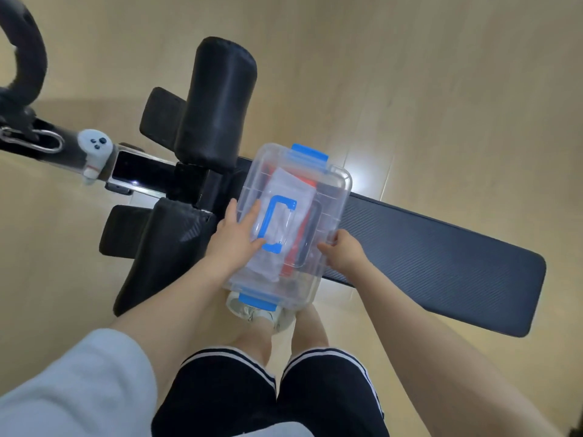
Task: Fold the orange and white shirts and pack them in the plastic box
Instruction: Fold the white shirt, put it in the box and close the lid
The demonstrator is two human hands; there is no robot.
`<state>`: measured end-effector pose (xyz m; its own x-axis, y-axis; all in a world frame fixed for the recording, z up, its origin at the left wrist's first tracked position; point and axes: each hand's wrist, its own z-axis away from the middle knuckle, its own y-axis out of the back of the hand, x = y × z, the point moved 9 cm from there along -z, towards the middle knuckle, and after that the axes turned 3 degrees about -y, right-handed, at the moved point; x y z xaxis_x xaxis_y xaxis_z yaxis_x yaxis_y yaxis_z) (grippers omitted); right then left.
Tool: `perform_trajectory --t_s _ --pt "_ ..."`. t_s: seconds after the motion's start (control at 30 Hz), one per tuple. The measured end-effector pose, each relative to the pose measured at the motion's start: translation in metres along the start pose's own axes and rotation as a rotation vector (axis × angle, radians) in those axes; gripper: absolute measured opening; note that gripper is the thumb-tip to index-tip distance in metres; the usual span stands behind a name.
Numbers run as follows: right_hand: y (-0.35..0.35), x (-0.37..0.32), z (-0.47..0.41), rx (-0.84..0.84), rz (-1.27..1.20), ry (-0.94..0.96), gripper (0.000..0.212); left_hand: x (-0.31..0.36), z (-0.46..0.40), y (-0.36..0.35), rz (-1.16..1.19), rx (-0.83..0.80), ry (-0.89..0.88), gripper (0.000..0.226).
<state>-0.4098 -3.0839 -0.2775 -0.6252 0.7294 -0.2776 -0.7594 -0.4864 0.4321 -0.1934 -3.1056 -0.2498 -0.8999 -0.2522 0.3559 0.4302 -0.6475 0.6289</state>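
A person standing over a black padded workout bench, the counter (441, 257) here, holds a clear plastic box (334, 184) with both hands above the bench's near edge, in front of their legs. The box is a see-through rectangular container with rounded corners; its transparent lid is on, with a blue clip latch (310, 154) at the far short end, a second blue latch (257, 301) at the near short end, and a blue carry handle (276, 222) lying flat in the middle of the lid. Through the plastic, a folded white shirt (288, 190) lies on top, and an orange shirt (310, 184) shows as a bright strip beside and under it, along the right side of the white cloth. The left hand (235, 236) rests flat on the lid, its fingers (252, 216) straight and slightly spread, the tips touching the lid just beside the blue handle. The right hand (344, 250) grips the box's right long side, thumb on the lid's edge and the other fingers curled around the wall beneath. Black foam roller pads (217, 102) rise at the bench's left end. The wooden floor (441, 89) is pale, with a glare spot beyond the box. A white shoe (252, 312) shows just under the near latch, above black shorts with white stripes (227, 389).
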Motion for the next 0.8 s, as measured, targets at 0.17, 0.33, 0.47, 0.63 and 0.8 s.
perform_trajectory --t_s 0.17,0.33,0.47,0.63,0.8 --pt "0.001 -0.001 -0.007 -0.176 -0.007 -0.044 0.020 0.005 -0.002 -0.008 -0.108 0.000 0.071 0.105" --pt "0.008 -0.012 -0.019 -0.233 -0.017 -0.098 0.054 0.009 -0.005 -0.009 -0.125 0.053 0.105 0.105" --pt "0.065 -0.071 -0.030 0.194 0.093 0.333 0.074 0.013 -0.005 -0.009 -0.137 0.087 0.121 0.103" --pt "0.065 -0.135 -0.059 0.042 0.316 0.538 0.068 0.010 -0.006 -0.010 -0.126 0.105 0.135 0.103" --pt "0.064 -0.156 -0.068 -0.042 0.448 0.559 0.055 0.006 -0.003 -0.011 -0.068 0.123 0.160 0.105"
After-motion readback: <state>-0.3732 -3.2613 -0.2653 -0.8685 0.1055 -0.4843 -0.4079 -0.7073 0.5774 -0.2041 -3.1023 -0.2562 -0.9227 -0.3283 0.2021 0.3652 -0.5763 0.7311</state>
